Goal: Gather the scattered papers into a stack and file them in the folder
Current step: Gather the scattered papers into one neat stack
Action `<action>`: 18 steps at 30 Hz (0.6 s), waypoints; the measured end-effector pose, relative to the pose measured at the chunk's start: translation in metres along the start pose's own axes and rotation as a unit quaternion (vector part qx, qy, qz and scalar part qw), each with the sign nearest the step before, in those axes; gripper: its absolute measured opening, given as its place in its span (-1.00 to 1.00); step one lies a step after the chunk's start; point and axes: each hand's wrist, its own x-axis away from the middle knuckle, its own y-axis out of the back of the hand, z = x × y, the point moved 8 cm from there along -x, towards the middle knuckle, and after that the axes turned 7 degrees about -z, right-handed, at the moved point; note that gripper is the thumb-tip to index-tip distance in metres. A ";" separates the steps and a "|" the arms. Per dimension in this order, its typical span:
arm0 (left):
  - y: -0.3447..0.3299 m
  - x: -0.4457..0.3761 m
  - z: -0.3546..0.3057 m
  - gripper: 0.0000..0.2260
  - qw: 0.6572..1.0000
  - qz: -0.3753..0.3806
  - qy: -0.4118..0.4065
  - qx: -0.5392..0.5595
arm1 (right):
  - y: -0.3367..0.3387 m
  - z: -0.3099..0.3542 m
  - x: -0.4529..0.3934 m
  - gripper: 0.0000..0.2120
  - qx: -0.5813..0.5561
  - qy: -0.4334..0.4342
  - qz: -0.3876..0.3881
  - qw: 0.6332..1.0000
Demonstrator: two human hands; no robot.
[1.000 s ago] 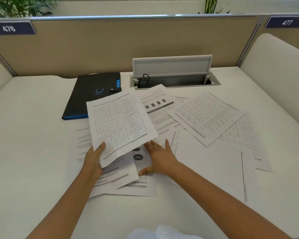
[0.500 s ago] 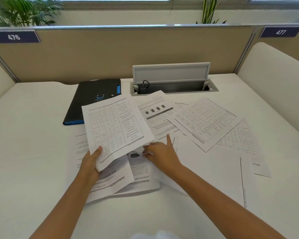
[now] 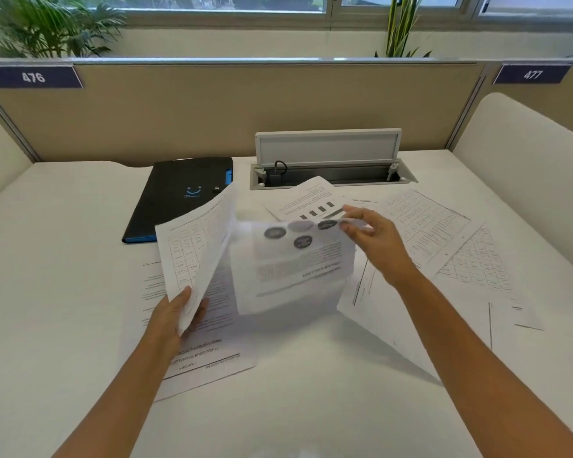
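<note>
A: Where are the papers?

B: Two sheets are off the worktop [image 3: 63,259]. The table sheet [image 3: 196,246] stands tilted at about 9 o'clock from the middle, its lower edge in the left hand [image 3: 176,314], grip clamped on it with thumb over the front and fingers behind. The circles sheet [image 3: 295,266], at the middle, hangs from its top edge, pinched by the right hand [image 3: 374,236].

A: How do the arms lie?

B: Both forearms come in from 6 o'clock, spreading outward. The right wrist is raised, fingers pointing toward 9 o'clock.

A: And the others?

B: A text sheet [image 3: 212,355] lies flat under the left hand. The chart sheet [image 3: 308,200] sits at 12 o'clock, and the grid sheets [image 3: 444,233] at 2 o'clock overlap. The folder [image 3: 182,193] lies closed at 11 o'clock, near the open cable box [image 3: 328,160].

A: Anything unclear?

B: The circles sheet is blurred, its print unreadable. The table sheet covers the folder's near corner.
</note>
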 end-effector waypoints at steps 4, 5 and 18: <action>-0.003 0.000 0.002 -0.66 0.999 0.012 -0.014 -0.032 | 0.017 -0.004 0.001 -0.91 -0.117 -0.039 -0.062 0.990; -0.006 0.001 0.003 -0.65 0.999 0.018 -0.018 -0.047 | 0.018 -0.006 0.002 -0.90 -0.121 -0.042 -0.074 0.989; -0.046 0.021 0.018 -0.66 0.978 0.120 0.023 -0.171 | -0.021 -0.038 0.019 -0.89 -0.003 -0.001 0.060 0.998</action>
